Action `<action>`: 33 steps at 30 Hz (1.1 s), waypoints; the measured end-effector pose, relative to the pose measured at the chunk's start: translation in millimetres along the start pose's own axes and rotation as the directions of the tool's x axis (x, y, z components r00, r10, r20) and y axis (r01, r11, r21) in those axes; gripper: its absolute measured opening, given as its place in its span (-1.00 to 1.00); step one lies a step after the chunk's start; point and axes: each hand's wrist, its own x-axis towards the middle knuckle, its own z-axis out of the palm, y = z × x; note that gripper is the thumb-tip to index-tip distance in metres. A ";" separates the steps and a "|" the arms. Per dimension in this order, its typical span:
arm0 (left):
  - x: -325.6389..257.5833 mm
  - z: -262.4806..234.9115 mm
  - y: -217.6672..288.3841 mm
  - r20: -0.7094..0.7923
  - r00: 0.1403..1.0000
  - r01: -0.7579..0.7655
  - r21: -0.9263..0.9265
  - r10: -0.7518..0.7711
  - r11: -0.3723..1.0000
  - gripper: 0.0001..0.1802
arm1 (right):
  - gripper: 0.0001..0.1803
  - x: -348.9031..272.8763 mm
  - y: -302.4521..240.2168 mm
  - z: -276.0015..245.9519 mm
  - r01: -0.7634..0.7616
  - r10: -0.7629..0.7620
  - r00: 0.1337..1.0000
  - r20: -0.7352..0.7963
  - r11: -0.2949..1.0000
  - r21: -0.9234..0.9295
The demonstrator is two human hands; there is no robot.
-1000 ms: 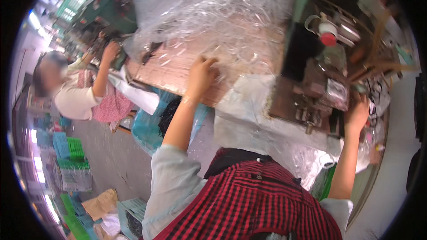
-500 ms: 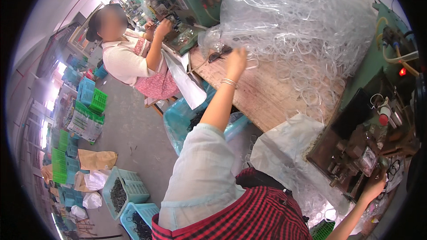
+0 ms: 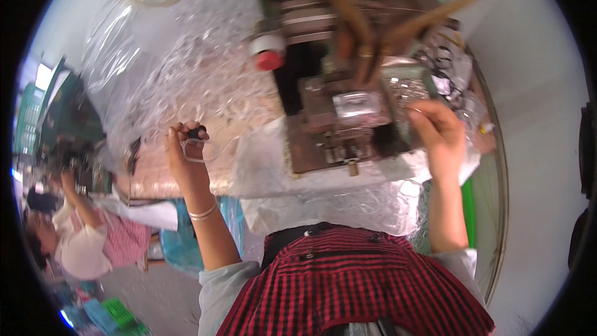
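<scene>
Clear loop: the clear loop-shaped piece [image 3: 198,160] is at the left hand [image 3: 186,165], above the desk [image 3: 152,171], with a small black piece [image 3: 197,133] beside it.
Left fingers: curled together, pinching the clear piece and the black one.
Right fingers: thumb and forefinger of the right hand [image 3: 443,140] drawn close, near a tray of small metal parts [image 3: 407,90]; cannot tell whether they pinch anything.
Machine: dark metal fixture [image 3: 357,109] between the hands, a red button [image 3: 269,60] at its left.
Desk top: bare, worn wood near the left hand; a heap of clear loops [image 3: 193,65] farther back, plastic sheeting [image 3: 118,37] around it.
Desk edge: white sheet [image 3: 264,155] draped over the front.
Below: blue plastic bag [image 3: 177,246] near the grey floor [image 3: 168,292].
Room: seated co-worker [image 3: 81,246] far left; pale wall [image 3: 541,168] at right.
</scene>
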 end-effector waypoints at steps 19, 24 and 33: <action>-49.4 204.5 73.2 0.473 0.798 -0.485 0.138 0.373 0.864 -0.84 | -0.38 17.5 -37.6 69.0 -0.027 -0.033 0.986 0.162 0.935 0.355; -96.8 178.6 67.1 0.772 0.580 0.332 0.068 -0.261 0.941 -0.82 | -0.37 9.7 -44.5 39.7 0.247 -0.213 0.950 0.229 0.961 -0.127; -111.8 210.8 -12.9 0.702 0.268 0.796 0.224 -0.660 0.562 -0.77 | -0.60 -12.5 70.4 -20.4 0.141 -0.168 0.986 0.011 0.784 -0.604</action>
